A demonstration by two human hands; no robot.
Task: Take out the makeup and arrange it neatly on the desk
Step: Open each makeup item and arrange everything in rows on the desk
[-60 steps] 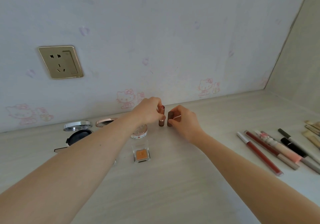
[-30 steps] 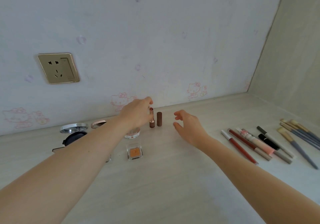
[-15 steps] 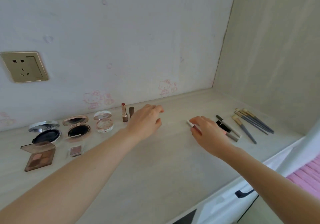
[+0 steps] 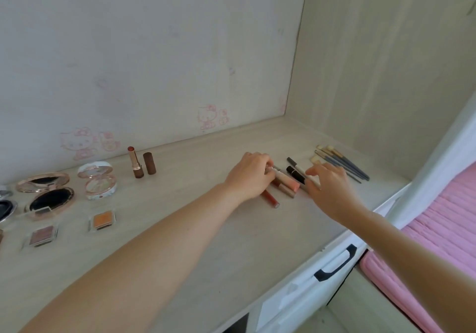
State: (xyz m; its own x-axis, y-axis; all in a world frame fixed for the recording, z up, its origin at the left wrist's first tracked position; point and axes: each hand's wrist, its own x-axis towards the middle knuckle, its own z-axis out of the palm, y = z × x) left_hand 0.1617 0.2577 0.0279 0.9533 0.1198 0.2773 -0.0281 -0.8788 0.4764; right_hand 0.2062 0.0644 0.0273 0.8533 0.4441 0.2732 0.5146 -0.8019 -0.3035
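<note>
Desk (image 4: 257,250), left hand (image 4: 251,178) pinching lip gloss (image 4: 288,183)

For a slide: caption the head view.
Left hand touches pale pink gloss tube; right hand hovers over light wooden desk.

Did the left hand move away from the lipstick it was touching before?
Yes. The left hand has left the lipstick and gone right along the desk; its fingers now curl over the pink tube.
</note>
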